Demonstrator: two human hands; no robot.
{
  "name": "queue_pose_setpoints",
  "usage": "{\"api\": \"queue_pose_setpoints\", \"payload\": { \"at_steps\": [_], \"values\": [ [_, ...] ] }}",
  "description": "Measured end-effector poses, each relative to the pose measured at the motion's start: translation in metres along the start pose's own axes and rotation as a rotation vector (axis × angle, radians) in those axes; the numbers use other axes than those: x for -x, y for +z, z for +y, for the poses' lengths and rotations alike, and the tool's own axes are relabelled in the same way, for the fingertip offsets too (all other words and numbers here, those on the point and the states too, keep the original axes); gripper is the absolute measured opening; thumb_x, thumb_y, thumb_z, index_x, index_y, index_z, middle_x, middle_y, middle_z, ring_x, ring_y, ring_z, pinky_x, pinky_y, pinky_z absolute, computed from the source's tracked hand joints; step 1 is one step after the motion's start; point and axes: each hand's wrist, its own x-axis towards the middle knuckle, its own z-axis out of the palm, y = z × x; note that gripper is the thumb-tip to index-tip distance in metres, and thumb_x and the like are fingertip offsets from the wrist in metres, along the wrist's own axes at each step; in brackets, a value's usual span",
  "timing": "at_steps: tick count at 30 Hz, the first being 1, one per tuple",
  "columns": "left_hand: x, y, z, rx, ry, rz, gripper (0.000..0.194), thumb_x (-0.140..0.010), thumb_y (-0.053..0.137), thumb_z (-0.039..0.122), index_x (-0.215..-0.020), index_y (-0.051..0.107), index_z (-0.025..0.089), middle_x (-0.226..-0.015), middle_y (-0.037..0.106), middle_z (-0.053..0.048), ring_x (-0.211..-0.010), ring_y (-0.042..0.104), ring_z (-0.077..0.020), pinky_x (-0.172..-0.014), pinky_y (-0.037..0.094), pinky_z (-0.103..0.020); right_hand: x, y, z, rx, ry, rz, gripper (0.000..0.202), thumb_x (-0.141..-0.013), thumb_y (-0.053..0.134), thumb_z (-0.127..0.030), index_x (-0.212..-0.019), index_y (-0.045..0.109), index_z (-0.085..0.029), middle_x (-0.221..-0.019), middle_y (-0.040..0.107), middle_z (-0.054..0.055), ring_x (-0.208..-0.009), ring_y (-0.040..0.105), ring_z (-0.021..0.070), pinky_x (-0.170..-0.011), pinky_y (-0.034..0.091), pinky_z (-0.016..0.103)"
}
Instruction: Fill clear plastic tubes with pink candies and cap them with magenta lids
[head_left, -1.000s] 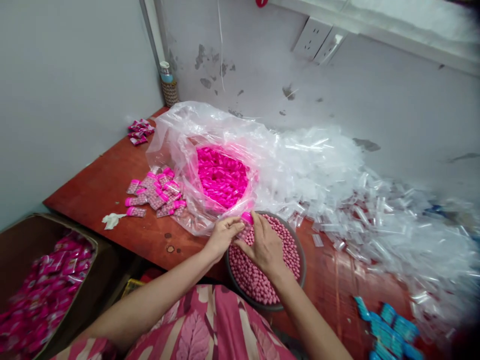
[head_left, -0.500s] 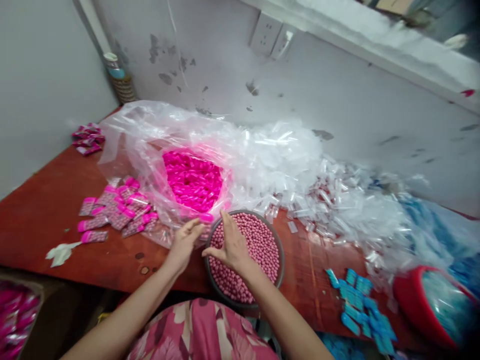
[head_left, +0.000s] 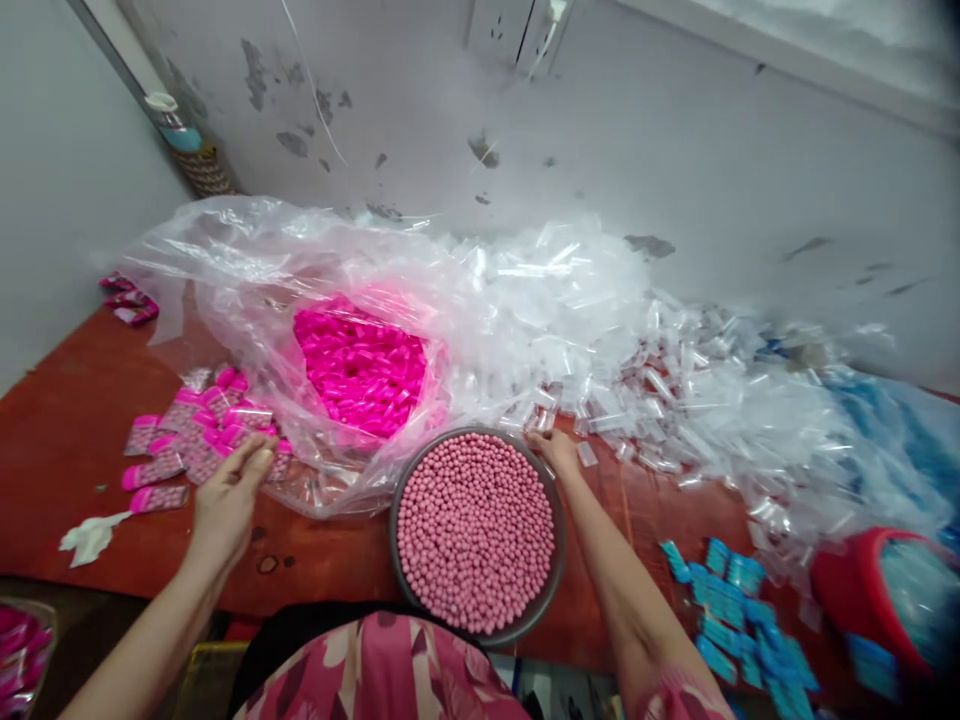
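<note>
The bowl (head_left: 541,600) of small pink beads (head_left: 476,530) sits on the desk (head_left: 337,560) in front of the person, filled nearly to its rim, its near side right by the desk's front edge. At the bowl's far right rim is the right hand (head_left: 556,452), fingers curled close to the nearest clear containers (head_left: 660,385); whether it grips 1 of them I cannot tell. Well to the bowl's left, the left hand (head_left: 229,505) has thumb and fingers drawn together over the edge of a pile of bead-filled containers (head_left: 157,498); blur and overlap hide whether anything is pinched there. Behind the bowl and to its left, a loose plastic bag (head_left: 247,240) lies open around bright pink caps (head_left: 364,365), its edge close to the bowl. Farther out on the bowl's right are blue packets (head_left: 724,600) and a red bucket (head_left: 851,590); far to its left lies a crumpled white scrap (head_left: 90,540). The likeliest trouble is a spill: with the bowl so full and so near the edge, a knock from the right forearm (head_left: 607,560) or a nudge from the patterned clothing (head_left: 390,670) could send beads rolling. A finger snagging the thin bag could tip out caps, and a careless brush might scatter the filled pile.
</note>
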Motion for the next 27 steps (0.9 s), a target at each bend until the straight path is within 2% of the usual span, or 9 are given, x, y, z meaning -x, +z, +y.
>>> {"api": "queue_pose_setpoints", "payload": {
  "at_steps": [3, 6, 8, 11, 13, 16, 19, 23, 27],
  "values": [
    [0.026, 0.015, 0.001, 0.131, -0.125, -0.195, 0.048, -0.066, 0.062, 0.037, -0.108, 0.052, 0.015, -0.101, 0.062, -0.007, -0.091, 0.059, -0.0196, -0.084, 0.044, -0.036, -0.006, 0.006, 0.004, -0.057, 0.031, 0.007, 0.032, -0.052, 0.063, -0.041, -0.063, 0.059, -0.011, -0.068, 0.062, 0.012, -0.076, 0.057, 0.0268, -0.065, 0.04, 0.032],
    [0.051, 0.034, 0.007, 0.075, -0.134, -0.379, 0.046, -0.067, 0.06, 0.037, -0.106, 0.054, 0.015, -0.101, 0.063, -0.008, -0.093, 0.058, -0.0213, -0.087, 0.042, -0.037, 0.0, -0.007, 0.008, -0.159, 0.011, 0.033, 0.036, -0.056, 0.06, -0.044, -0.069, 0.058, -0.011, -0.073, 0.062, 0.012, -0.076, 0.057, 0.0255, -0.065, 0.042, 0.032],
    [0.07, 0.052, 0.014, 0.036, -0.109, -0.543, 0.041, -0.069, 0.058, 0.037, -0.104, 0.055, 0.015, -0.1, 0.063, -0.008, -0.094, 0.057, -0.0211, -0.088, 0.041, -0.037, 0.016, -0.02, 0.005, -0.247, -0.02, 0.038, 0.041, -0.062, 0.054, -0.047, -0.082, 0.055, -0.011, -0.079, 0.062, 0.011, -0.075, 0.058, 0.0225, -0.063, 0.044, 0.031],
    [0.103, 0.086, 0.023, 0.021, -0.004, -0.852, 0.037, -0.072, 0.054, 0.033, -0.105, 0.056, 0.018, -0.105, 0.061, -0.008, -0.095, 0.056, -0.0202, -0.087, 0.042, -0.035, 0.063, -0.033, -0.01, -0.405, -0.107, -0.007, 0.05, -0.068, 0.05, -0.047, -0.106, 0.043, -0.015, -0.086, 0.06, 0.006, -0.071, 0.059, 0.0173, -0.06, 0.047, 0.029],
    [0.122, 0.105, 0.027, 0.007, 0.098, -1.025, 0.043, -0.072, 0.055, 0.029, -0.114, 0.05, 0.021, -0.114, 0.054, -0.008, -0.096, 0.055, -0.0197, -0.082, 0.045, -0.034, 0.103, -0.034, -0.025, -0.605, -0.234, -0.109, 0.056, -0.07, 0.052, -0.043, -0.117, 0.033, -0.019, -0.089, 0.059, 0.005, -0.071, 0.059, 0.0162, -0.06, 0.048, 0.029],
    [0.142, 0.12, 0.027, -0.006, 0.227, -1.139, 0.05, -0.073, 0.054, 0.024, -0.121, 0.041, 0.024, -0.12, 0.048, -0.008, -0.096, 0.054, -0.0185, -0.08, 0.045, -0.033, 0.155, -0.03, -0.041, -0.782, -0.427, -0.236, 0.042, -0.076, 0.048, -0.037, -0.114, 0.037, -0.022, -0.099, 0.055, 0.006, -0.078, 0.057, 0.0157, -0.065, 0.048, 0.03],
    [0.146, 0.116, 0.023, -0.034, 0.318, -1.107, 0.048, -0.076, 0.05, 0.023, -0.122, 0.04, 0.023, -0.121, 0.048, -0.008, -0.098, 0.053, -0.0185, -0.086, 0.041, -0.035, 0.178, -0.03, -0.041, -0.558, -0.584, -0.268, 0.024, -0.077, 0.049, -0.034, -0.097, 0.048, -0.019, -0.091, 0.056, 0.004, -0.078, 0.054, 0.0149, -0.068, 0.045, 0.029],
    [0.14, 0.099, 0.016, -0.121, 0.393, -1.075, 0.042, -0.075, 0.051, 0.022, -0.117, 0.047, 0.02, -0.116, 0.053, -0.008, -0.104, 0.049, -0.0189, -0.091, 0.036, -0.034, 0.17, -0.034, -0.031, 0.028, -0.807, -0.269, 0.015, -0.08, 0.045, -0.025, -0.093, 0.051, -0.019, -0.086, 0.056, 0.004, -0.079, 0.053, 0.0161, -0.069, 0.042, 0.028],
    [0.13, 0.081, 0.007, -0.183, 0.342, -1.033, 0.037, -0.075, 0.05, 0.024, -0.112, 0.052, 0.019, -0.108, 0.058, -0.008, -0.093, 0.055, -0.0179, -0.084, 0.041, -0.032, 0.159, -0.016, -0.036, 0.601, -0.821, -0.174, 0.02, -0.081, 0.036, -0.011, -0.089, 0.054, -0.015, -0.09, 0.054, 0.012, -0.086, 0.051, 0.022, -0.07, 0.04, 0.031]
  ]
}}
